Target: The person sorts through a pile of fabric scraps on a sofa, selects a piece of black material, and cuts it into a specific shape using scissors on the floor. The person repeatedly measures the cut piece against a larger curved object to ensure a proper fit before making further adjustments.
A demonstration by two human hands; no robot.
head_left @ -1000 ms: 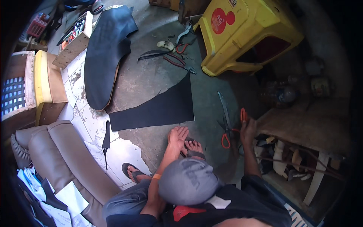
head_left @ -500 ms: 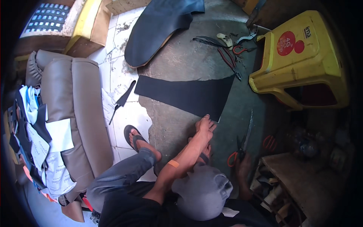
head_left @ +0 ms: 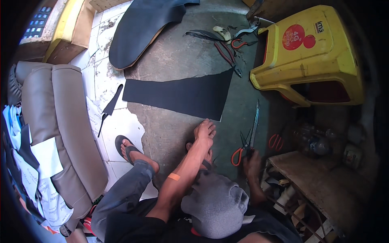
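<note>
Grey floor (head_left: 168, 125), black sheet (head_left: 184, 95) flat on it: looks light, floppy; pinch an edge. Left grip (head_left: 205, 131) by its corner, right grip (head_left: 252, 163) by the blade (head_left: 255, 121); can't tell if either's closed.

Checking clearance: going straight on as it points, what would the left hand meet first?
Probably the tapered black sheet, at its near edge by the lower right corner, just beyond the left hand; depth and any contact are unclear.
</note>
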